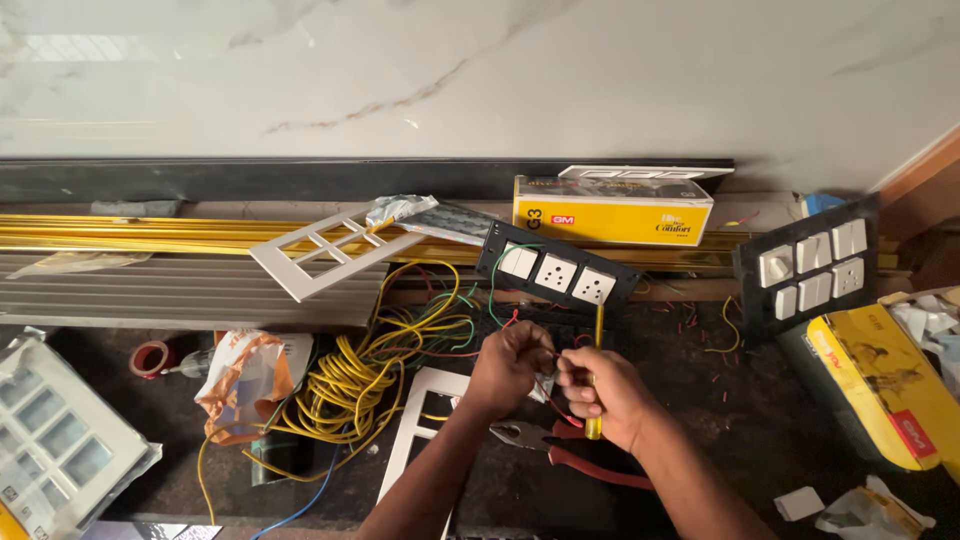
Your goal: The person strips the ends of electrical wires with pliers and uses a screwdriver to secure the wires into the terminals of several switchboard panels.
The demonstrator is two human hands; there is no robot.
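My left hand [508, 365] pinches thin red wire ends [553, 402] in front of a black switch plate [557, 268] with white sockets. My right hand [605, 392] grips a yellow-handled screwdriver [597, 345], its shaft pointing up toward the plate. The two hands are close together, almost touching. Red-handled pliers [570, 455] lie on the dark counter just under my wrists. A tangle of yellow, green and red wire [375, 375] spreads to the left of my left hand.
A yellow box [610, 210] and a second black switch panel [812, 270] stand at the back right. White frame plates [335, 250] [60, 440], gold rails [150, 235], an orange bag [245, 380], a tape roll [150, 358] and another yellow box [885, 385] surround the work area.
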